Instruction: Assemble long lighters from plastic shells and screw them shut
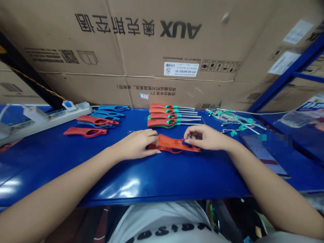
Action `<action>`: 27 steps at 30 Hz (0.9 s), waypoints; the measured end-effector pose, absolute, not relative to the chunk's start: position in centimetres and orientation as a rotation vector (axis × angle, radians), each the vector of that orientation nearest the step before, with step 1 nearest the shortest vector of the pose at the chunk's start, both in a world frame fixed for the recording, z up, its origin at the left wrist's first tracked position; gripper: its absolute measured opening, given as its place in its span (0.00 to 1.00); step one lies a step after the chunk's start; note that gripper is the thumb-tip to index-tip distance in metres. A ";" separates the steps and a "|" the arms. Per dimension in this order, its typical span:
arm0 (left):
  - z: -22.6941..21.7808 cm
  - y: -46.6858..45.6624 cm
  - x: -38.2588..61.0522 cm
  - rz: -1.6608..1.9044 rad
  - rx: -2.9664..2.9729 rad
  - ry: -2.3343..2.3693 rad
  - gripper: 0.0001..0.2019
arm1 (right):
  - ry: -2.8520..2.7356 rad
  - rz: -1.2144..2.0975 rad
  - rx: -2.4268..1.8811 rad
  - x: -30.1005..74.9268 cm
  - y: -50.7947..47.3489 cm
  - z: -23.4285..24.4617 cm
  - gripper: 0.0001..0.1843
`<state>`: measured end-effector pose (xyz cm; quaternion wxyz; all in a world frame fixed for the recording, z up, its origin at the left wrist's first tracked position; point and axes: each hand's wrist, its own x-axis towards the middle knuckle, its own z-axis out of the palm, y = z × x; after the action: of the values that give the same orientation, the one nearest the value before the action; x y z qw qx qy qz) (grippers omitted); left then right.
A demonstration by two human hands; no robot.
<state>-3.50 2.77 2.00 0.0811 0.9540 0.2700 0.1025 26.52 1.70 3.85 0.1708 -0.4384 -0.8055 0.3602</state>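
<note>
Red lighter shell point(174, 144) lies flat on the blue table point(157, 179), near the middle, between both hands. The left hand point(138, 144) covers its left end with fingers curled down onto it, pinning it to the table. The right hand point(206, 137) pinches its right end between thumb and bent fingertips, closed tightly on the plastic. Just beyond, a row of assembled lighters point(164, 116) lies side by side. Far left lie loose blue and red shells point(101, 121); far right, metal tubes point(233, 119); near right, a phone point(263, 153).
</note>
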 end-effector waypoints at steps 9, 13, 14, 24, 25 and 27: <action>0.2 2.9 -2.6 0.442 2.644 0.977 0.18 | -2.525 1.112 -1.072 25.0 1.1 2.0 0.12; 1.0 2.8 -2.9 0.498 2.743 0.950 0.19 | -2.595 0.871 -1.017 24.8 1.4 1.4 0.17; 1.2 2.6 -2.9 0.518 2.773 0.926 0.19 | -2.611 0.818 -0.999 24.8 1.5 1.4 0.18; 1.7 0.9 -1.8 0.433 2.846 0.687 0.23 | -2.160 -0.061 -1.713 29.9 4.1 3.7 0.12; 1.6 0.9 -1.8 0.427 2.844 0.691 0.21 | -2.087 -0.118 -1.813 31.1 4.6 4.0 0.12; 1.4 1.0 -2.0 0.402 2.845 0.703 0.17 | -1.909 -0.168 -2.032 33.5 5.4 4.2 0.12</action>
<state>-1.96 0.95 1.43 0.0917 0.9578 0.2365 0.1355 33.50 5.39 4.25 0.1733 -0.7165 -0.6731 -0.0591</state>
